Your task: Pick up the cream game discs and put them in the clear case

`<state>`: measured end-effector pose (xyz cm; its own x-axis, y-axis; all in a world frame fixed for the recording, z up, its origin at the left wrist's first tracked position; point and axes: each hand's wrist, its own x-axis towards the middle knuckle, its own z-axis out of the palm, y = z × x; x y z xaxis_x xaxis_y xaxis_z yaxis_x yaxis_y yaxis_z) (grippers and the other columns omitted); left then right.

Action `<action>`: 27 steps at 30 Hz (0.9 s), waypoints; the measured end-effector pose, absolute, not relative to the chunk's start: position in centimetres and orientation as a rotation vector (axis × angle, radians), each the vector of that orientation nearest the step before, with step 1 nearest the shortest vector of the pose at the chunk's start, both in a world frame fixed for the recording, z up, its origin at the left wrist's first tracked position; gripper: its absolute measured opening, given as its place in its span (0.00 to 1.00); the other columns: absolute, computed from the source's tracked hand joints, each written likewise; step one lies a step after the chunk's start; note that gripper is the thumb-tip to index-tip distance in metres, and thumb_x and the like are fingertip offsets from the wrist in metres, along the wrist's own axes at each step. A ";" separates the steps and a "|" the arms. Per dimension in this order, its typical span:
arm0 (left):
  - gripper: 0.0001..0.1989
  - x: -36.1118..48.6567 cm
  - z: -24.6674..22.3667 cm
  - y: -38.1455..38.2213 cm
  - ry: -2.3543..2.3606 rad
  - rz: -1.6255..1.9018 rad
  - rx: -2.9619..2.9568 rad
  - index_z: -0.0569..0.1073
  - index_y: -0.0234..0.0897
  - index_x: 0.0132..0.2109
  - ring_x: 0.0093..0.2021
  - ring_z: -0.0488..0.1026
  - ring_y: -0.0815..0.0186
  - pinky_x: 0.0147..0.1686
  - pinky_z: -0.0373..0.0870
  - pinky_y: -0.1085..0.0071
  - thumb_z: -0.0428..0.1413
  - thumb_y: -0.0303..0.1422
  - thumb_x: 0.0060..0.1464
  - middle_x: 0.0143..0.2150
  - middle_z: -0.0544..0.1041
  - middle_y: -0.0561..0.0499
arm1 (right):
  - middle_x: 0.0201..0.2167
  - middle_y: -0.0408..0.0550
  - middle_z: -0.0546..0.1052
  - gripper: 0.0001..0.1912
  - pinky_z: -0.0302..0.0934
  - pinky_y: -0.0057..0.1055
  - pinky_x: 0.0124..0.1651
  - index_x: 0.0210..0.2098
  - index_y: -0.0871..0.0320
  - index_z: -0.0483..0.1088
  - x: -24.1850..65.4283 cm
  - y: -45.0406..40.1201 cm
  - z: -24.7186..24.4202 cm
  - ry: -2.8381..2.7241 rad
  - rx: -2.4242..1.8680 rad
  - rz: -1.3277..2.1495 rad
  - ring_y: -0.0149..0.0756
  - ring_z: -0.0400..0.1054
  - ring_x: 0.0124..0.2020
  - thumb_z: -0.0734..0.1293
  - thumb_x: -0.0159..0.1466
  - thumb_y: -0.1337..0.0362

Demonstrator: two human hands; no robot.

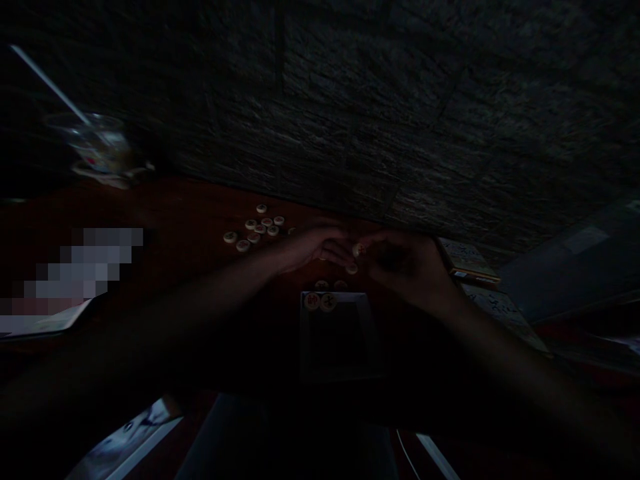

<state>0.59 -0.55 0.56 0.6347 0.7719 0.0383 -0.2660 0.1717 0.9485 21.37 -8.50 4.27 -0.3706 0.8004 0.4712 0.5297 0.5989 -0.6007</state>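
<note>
The picture is very dark. My right hand [413, 267] pinches a round Chinese chess piece [359, 250] between its fingertips, a coloured character showing on its face. Close to its left, my left hand [320, 248] reaches low over the table with its fingers stretched out and nothing visible in its grasp. Another chess piece [352, 269] lies by the left fingertips, and one more is partly hidden under that hand. Nearer to me stands a shallow open box [371, 333]. Two pieces [320, 302] sit side by side at its far left corner, and two more pieces [331, 285] lie just beyond its rim.
Several loose pieces [260, 229] are spread on the reddish table [185, 207] at the left. A plastic cup [97, 143] with a straw stands at the back left. Patterned boxes [470, 260] lie at the right, and a stone wall [325, 133] rises behind the table.
</note>
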 end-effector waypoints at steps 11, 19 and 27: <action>0.13 0.5 0.0 -0.7 0.602 0.631 1.401 0.80 0.30 0.46 0.33 0.84 0.60 0.34 0.81 0.66 0.61 0.33 0.57 0.37 0.85 0.40 | 0.43 0.46 0.85 0.13 0.71 0.34 0.46 0.42 0.54 0.80 21.4 -11.7 1.0 -2.321 -1.058 0.463 0.40 0.80 0.44 0.73 0.59 0.74; 0.11 0.6 0.5 -1.0 0.633 0.610 1.404 0.80 0.30 0.46 0.34 0.83 0.59 0.34 0.81 0.65 0.60 0.30 0.57 0.38 0.85 0.40 | 0.46 0.51 0.85 0.10 0.73 0.41 0.50 0.41 0.54 0.81 20.5 -12.2 1.0 -2.436 -1.045 0.272 0.47 0.79 0.50 0.73 0.63 0.74; 0.10 0.7 0.2 -1.1 0.624 0.570 1.391 0.82 0.33 0.44 0.33 0.83 0.60 0.37 0.82 0.63 0.60 0.29 0.56 0.38 0.85 0.42 | 0.46 0.50 0.86 0.12 0.74 0.41 0.49 0.42 0.52 0.84 20.6 -12.3 0.4 -2.454 -1.009 0.223 0.46 0.81 0.47 0.74 0.63 0.74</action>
